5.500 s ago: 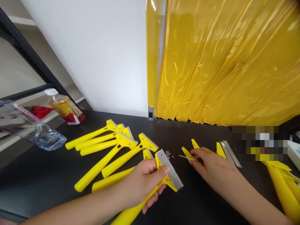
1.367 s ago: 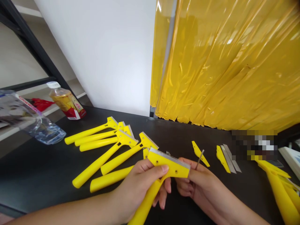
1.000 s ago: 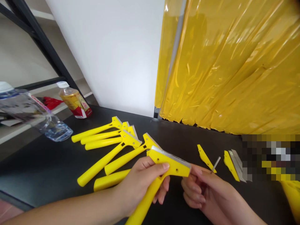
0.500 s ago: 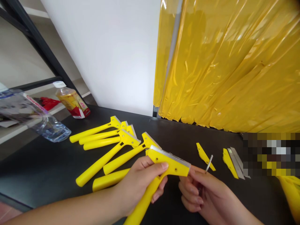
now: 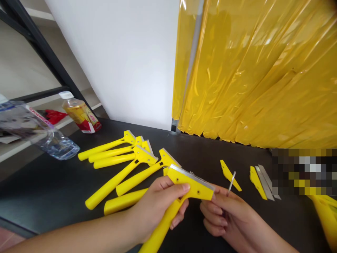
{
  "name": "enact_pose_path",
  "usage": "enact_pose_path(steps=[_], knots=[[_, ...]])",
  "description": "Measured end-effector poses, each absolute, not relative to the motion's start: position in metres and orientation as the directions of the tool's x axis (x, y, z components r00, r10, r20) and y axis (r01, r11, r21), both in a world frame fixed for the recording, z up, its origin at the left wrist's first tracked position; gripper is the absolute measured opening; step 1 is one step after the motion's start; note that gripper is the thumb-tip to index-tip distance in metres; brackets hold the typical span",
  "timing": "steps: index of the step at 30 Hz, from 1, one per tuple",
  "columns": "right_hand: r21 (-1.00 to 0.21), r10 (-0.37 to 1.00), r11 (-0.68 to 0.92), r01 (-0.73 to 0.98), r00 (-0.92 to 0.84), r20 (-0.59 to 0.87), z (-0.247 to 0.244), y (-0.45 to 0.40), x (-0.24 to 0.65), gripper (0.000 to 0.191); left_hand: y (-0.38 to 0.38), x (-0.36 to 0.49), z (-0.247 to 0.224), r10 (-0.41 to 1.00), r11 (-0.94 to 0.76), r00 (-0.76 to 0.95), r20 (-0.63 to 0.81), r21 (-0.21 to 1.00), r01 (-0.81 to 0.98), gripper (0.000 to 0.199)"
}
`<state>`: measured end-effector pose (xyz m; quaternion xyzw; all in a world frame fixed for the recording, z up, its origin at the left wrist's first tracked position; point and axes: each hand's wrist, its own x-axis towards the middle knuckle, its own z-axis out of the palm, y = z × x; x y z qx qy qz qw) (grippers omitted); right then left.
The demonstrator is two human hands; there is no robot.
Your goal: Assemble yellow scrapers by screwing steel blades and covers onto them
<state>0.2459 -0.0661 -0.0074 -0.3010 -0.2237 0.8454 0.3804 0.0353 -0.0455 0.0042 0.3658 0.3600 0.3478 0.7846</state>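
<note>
My left hand (image 5: 168,196) is closed around the neck of a yellow scraper (image 5: 188,182), thumb pressed on its head. A metal blade runs along the head's upper edge, and two screw holes show in the yellow face. At the head's right end, my right hand (image 5: 223,211) pinches the corner between thumb and forefinger. A thin metal rod (image 5: 231,183), like a screwdriver shaft, sticks up from between the same hand's fingers; its other end is mostly hidden in the palm. Beyond the right hand lies a loose yellow clamp plate (image 5: 229,175).
Several yellow scrapers (image 5: 113,181) lie on the black table (image 5: 60,189) to the left. Another yellow plate (image 5: 257,182) and bare blades (image 5: 265,184) lie right. A drink bottle (image 5: 81,114) and a clear bottle (image 5: 58,144) stand far left. Yellow film (image 5: 252,88) hangs behind.
The metal rod in my right hand has shifted slightly left and tilted. My right fingertips have moved a little against the scraper's corner. The left grip stays the same.
</note>
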Motion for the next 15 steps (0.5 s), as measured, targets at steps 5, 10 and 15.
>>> enact_pose_path(steps=[5, 10, 15], knots=[[-0.603, 0.77, -0.618, -0.505, -0.544, -0.334, -0.0092, -0.0656, 0.2445, 0.018, -0.0466, 0.0353, 0.0054, 0.81, 0.486, 0.502, -0.303, 0.825, -0.287, 0.037], [-0.601, 0.761, -0.628, -0.494, -0.553, -0.339, -0.0077, -0.0669, 0.2452, 0.02, -0.0476, 0.0348, 0.0062, 0.803, 0.487, 0.52, -0.29, 0.822, -0.294, 0.039], [-0.582, 0.766, -0.628, -0.517, -0.545, -0.341, -0.0051, -0.0646, 0.2455, 0.024, -0.0496, 0.0358, 0.0041, 0.801, 0.509, 0.512, -0.31, 0.803, -0.31, 0.033]])
